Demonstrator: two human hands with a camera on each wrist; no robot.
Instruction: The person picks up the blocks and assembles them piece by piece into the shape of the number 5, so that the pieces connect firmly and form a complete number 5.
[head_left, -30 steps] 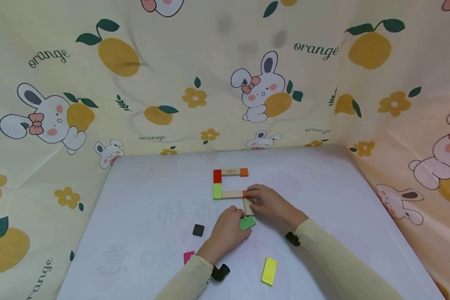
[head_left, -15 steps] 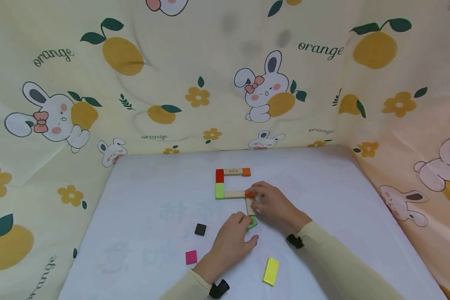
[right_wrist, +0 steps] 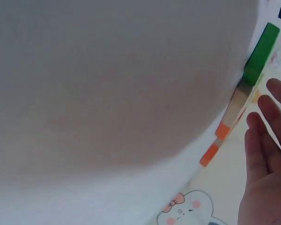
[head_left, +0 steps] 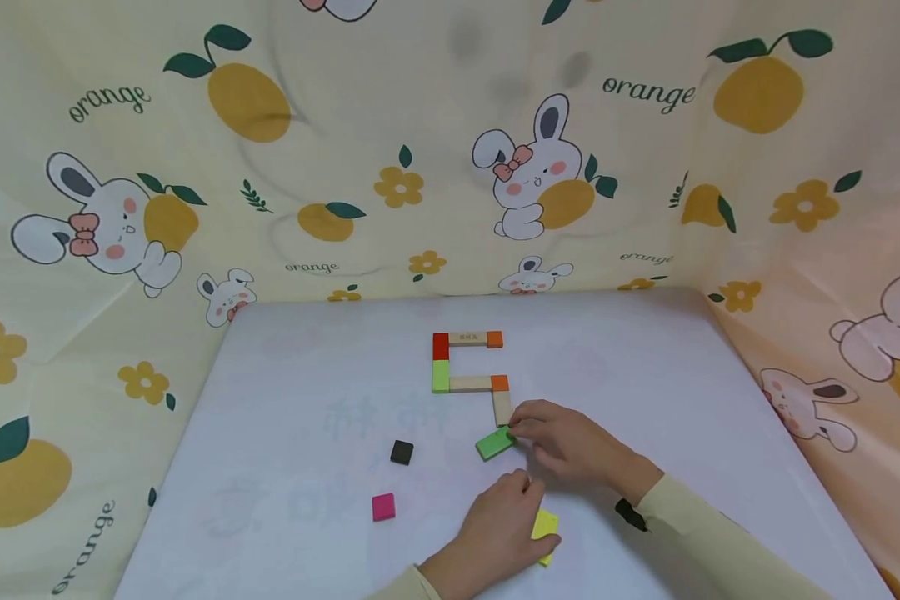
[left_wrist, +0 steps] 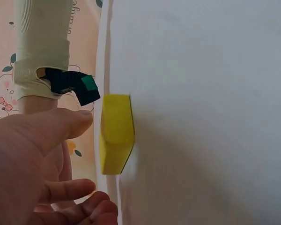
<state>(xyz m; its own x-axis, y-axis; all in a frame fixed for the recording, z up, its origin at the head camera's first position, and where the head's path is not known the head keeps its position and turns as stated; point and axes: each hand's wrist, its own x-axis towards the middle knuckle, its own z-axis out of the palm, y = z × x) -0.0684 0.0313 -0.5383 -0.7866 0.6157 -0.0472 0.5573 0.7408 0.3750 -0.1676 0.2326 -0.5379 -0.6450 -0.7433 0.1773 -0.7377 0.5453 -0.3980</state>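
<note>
A yellow block [head_left: 545, 524] lies flat near the front of the table, partly covered by my left hand [head_left: 498, 529]. In the left wrist view, the thumb and loosely bent fingers stand around the yellow block [left_wrist: 117, 133], with a gap showing. My right hand [head_left: 581, 446] has its fingertips at the right end of a green block [head_left: 495, 443]; contact cannot be told. In the right wrist view its fingers are fairly straight beside the green block [right_wrist: 261, 56]. That block sits slanted below an upright wooden block [head_left: 502, 408], their corners close together.
Beyond the hands runs a block outline: orange [head_left: 500, 382], wooden [head_left: 470, 384], lime [head_left: 440, 377], red [head_left: 440, 346], wooden [head_left: 468, 338] and another orange block [head_left: 495, 339]. A black block [head_left: 402, 452] and a pink block [head_left: 383, 507] lie loose on the left of the white table [head_left: 292, 467].
My left hand has left the green block and moved down and right to the yellow one. The right hand has moved from the orange and wooden blocks down to the green block's end.
</note>
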